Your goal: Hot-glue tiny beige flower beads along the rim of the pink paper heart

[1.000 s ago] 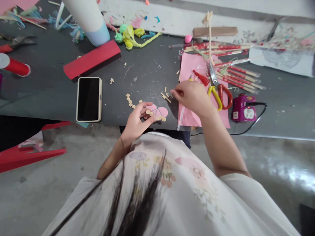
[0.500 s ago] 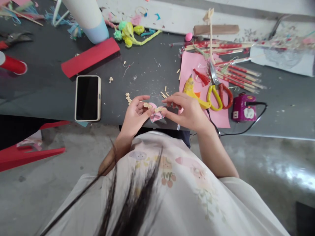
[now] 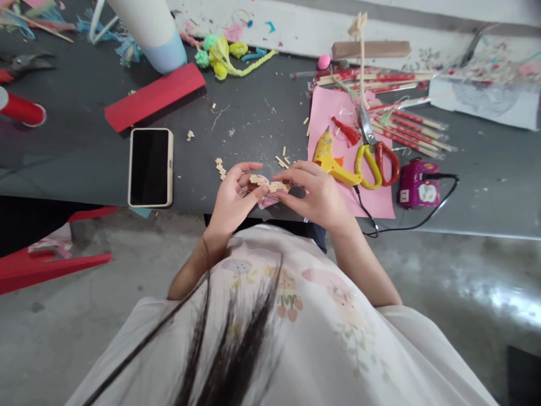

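Between my hands, close to the table's front edge, is a small pink paper piece (image 3: pixel 267 201) with dark lines, topped by rows of pale wooden bits (image 3: pixel 276 187). My left hand (image 3: pixel 237 194) grips its left side, thumb in front and fingers curled behind. From the right, my right hand (image 3: pixel 316 192) pinches the other end of the wooden rows between thumb and fingers. Part of the piece is hidden by my fingers. Loose pale bits (image 3: pixel 220 168) lie left of my left hand, and short cut sticks (image 3: pixel 282 162) lie just beyond the piece.
Right of my hands, a yellow glue gun (image 3: pixel 333 160) and scissors (image 3: pixel 372 158) lie on pink paper (image 3: pixel 382 206). A corded purple box (image 3: pixel 419 185) stands farther right. Wrapped sticks (image 3: pixel 412 132) lie behind. To the left are a phone (image 3: pixel 150 167), a red box (image 3: pixel 155 97) and a bottle (image 3: pixel 154 34).
My right hand has shifted slightly, its fingers closing onto the right end of the wooden rows. My left hand keeps its hold, nearly in place.
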Available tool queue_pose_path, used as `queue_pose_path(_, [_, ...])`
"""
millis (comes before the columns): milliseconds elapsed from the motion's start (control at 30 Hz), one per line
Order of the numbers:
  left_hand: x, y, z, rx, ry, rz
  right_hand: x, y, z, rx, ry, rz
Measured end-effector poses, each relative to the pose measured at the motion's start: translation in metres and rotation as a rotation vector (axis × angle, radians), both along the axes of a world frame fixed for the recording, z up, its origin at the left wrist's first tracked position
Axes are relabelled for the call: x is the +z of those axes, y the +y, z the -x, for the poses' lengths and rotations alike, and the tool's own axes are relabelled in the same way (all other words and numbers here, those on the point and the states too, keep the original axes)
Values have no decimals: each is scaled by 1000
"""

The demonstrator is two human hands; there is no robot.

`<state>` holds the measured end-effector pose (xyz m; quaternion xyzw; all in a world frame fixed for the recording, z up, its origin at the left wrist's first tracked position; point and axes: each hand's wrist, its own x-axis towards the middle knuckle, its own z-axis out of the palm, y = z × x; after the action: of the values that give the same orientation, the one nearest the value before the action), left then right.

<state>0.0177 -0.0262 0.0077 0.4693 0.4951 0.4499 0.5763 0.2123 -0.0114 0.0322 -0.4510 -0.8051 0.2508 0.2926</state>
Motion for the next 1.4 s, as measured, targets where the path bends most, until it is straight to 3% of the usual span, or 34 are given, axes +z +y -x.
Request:
queue_pose_path(600, [0, -6, 15, 21, 13, 22, -6, -1, -12, -34, 1, -87])
queue_pose_path(900, [-8, -8, 24, 34, 434, -117, -8, -3, -15, -49, -41, -124])
queue_pose_path(1067, [-3, -14, 24, 97, 749, -195, -12, -2, -16, -55, -29, -102])
queue_pose_path(1167, [-2, -14, 25, 25, 858, -360, -14, -2, -17, -89, -34, -123])
queue_pose_path(1300, [-13, -12, 31, -220, 926, -695, -16, -2, -19, -139, -44, -119])
queue_pose_path(1400, [-23, -14, 34, -351, 1012, -782, -18, -1, -21, -163, -67, -108])
